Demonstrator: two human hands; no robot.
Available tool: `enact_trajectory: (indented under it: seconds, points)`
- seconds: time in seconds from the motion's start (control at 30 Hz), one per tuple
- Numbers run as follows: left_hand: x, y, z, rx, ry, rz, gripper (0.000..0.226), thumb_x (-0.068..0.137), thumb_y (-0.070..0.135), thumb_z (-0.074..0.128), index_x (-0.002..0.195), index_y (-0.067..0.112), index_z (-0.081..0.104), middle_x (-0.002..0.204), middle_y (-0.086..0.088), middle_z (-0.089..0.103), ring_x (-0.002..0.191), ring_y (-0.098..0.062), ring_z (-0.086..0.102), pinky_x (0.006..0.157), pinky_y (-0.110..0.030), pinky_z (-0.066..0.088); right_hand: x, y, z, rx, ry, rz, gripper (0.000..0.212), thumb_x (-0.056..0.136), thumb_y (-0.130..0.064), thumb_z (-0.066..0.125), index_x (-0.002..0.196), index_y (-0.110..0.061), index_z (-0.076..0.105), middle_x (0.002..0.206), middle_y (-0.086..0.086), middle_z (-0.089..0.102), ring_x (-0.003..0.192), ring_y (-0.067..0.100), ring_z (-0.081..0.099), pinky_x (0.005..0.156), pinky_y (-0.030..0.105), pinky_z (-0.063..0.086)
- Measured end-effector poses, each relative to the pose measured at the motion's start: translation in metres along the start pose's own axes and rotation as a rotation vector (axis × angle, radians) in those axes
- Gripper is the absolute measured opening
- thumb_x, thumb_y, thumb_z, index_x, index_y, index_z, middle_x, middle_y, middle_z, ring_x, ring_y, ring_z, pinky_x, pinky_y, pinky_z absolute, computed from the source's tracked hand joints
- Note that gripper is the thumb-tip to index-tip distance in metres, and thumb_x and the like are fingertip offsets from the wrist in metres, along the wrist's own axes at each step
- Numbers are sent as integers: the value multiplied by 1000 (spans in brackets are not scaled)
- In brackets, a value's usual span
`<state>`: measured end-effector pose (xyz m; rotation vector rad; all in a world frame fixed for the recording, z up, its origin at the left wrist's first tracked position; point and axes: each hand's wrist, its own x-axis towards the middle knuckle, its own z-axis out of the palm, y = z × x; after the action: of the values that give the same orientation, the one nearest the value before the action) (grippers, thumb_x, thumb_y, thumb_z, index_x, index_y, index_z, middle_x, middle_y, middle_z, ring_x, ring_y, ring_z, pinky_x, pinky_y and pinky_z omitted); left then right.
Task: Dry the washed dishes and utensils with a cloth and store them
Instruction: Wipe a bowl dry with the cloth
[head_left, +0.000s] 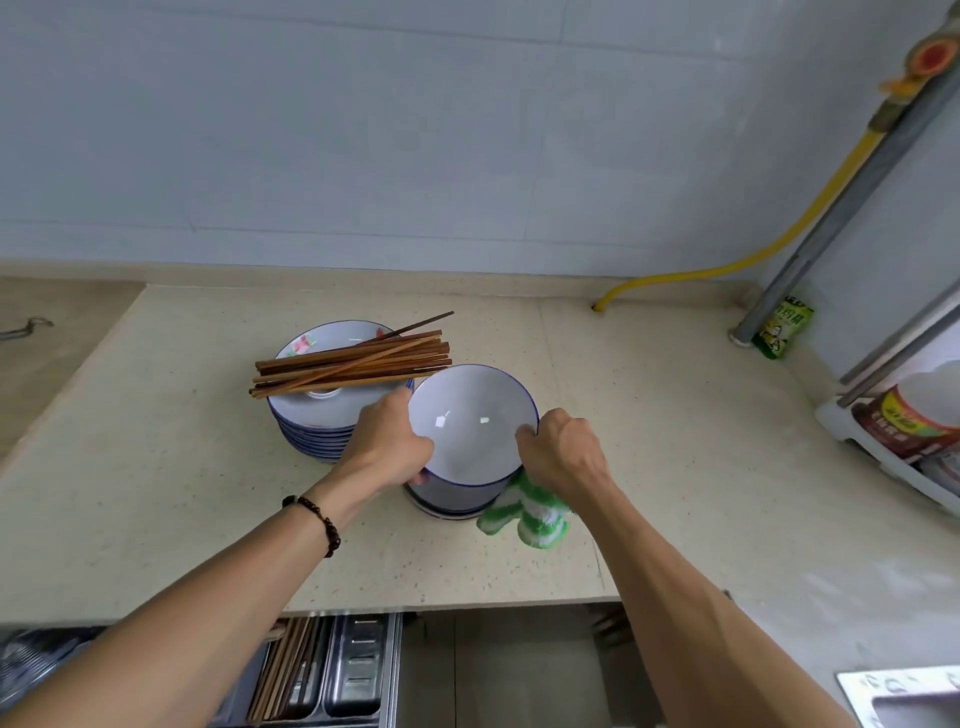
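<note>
White with a thin blue rim, the top bowl (470, 423) sits in the middle of the beige speckled counter (649, 415), on a stack of bowls (447, 501) of the same kind. The left hand (389, 441) grips its rim at the 9 o'clock side, fingers curled around the edge. The right hand (563, 452) grips the rim at the 3 o'clock side, thumb inside the bowl, and the same hand holds a green and white striped cloth (524, 512) that hangs down beside the stack at about 5 o'clock. A dark bead bracelet (314, 522) is on the left wrist.

Just beside the bowls, at 10 o'clock, stands a stack of plates (322, 415) with blue rims; the top plate has a pink flower print. A bundle of brown wooden chopsticks (353, 364) lies across this top plate, the ends passing over its edges on both sides.

At 2 o'clock, in the corner near a grey pipe (831, 218), a small green packet (782, 330) leans; its writing is too small to read. A yellow hose (753, 260) comes down the wall to the counter. At 3 o'clock a white rack (883, 462) holds a jar (909, 421) with a red and yellow label, and the letters are blurred.

Bare counter lies at 8 o'clock of the plates and also between the bowls and the rack. The front edge of the counter runs at 6 o'clock, and below it an open drawer (358, 670) shows metal compartments, one of them with more chopsticks (280, 670).
</note>
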<state>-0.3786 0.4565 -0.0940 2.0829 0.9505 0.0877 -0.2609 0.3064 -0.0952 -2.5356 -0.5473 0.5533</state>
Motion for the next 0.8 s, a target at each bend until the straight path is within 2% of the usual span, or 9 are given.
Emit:
enact_trajectory:
  seconds: [0.13, 0.2, 0.27, 0.33, 0.4, 0.5, 0.6, 0.73, 0.8]
  points:
    - [-14, 32, -1, -120, 7, 75, 31, 89, 4, 60, 113, 22, 52, 97, 5, 60, 59, -19, 69, 45, -20, 50, -13, 11, -35, 102, 6, 5, 24, 95, -21, 44, 78, -5, 44, 76, 9, 48, 59, 21, 40, 47, 29, 29]
    - [-21, 47, 5, -213, 32, 109, 25, 90, 11, 64, 112, 21, 56, 97, 6, 62, 67, -18, 67, 47, -21, 49, -22, 24, -52, 190, 6, 27, 28, 92, -19, 46, 69, -9, 37, 72, 7, 43, 59, 21, 35, 49, 30, 28]
    - [-30, 68, 19, -311, 33, 114, 25, 90, 21, 67, 112, 22, 57, 103, 3, 63, 80, -16, 63, 58, -28, 50, -35, 44, -71, 275, 17, 55, 29, 90, -17, 48, 66, -12, 33, 68, 3, 37, 59, 21, 30, 50, 29, 25]
    - [-42, 89, 37, -500, -88, 39, 33, 90, 31, 67, 119, 20, 55, 113, -3, 62, 92, -19, 61, 71, -33, 53, -47, 63, -86, 338, 28, 79, 29, 89, -16, 49, 66, -13, 31, 67, 3, 34, 61, 22, 29, 52, 29, 24]
    - [-61, 116, 65, -679, -296, -79, 38, 88, 42, 63, 120, 22, 56, 117, -9, 64, 97, -25, 63, 84, -40, 54, -64, 90, -106, 382, 57, 111, 28, 88, -16, 50, 66, -14, 32, 67, 3, 34, 62, 22, 29, 53, 30, 25]
    - [-85, 147, 102, -782, -438, -130, 25, 94, 41, 54, 112, 24, 61, 108, -10, 67, 98, -30, 64, 96, -48, 53, -86, 133, -127, 420, 92, 153, 27, 89, -18, 50, 67, -14, 34, 65, 2, 34, 60, 22, 31, 53, 30, 25]
    - [-114, 180, 150, -756, -453, -102, 26, 96, 39, 52, 114, 23, 60, 109, -10, 67, 96, -29, 64, 85, -43, 56, -116, 192, -145, 498, 156, 205, 26, 91, -24, 51, 70, -13, 38, 64, 3, 37, 61, 22, 34, 55, 30, 28]
    - [-155, 224, 216, -630, -421, -16, 29, 98, 41, 50, 118, 22, 57, 113, -10, 64, 100, -29, 63, 76, -38, 56, -163, 266, -162, 593, 303, 283, 55, 98, -46, 51, 63, -4, 58, 61, 3, 49, 60, 20, 43, 56, 31, 34]
    - [-176, 247, 254, -524, -380, 64, 31, 94, 45, 53, 113, 21, 54, 116, -9, 61, 104, -31, 62, 78, -42, 57, -190, 315, -171, 667, 404, 358, 53, 93, -50, 55, 90, 0, 72, 78, 7, 64, 73, 22, 57, 66, 32, 47]
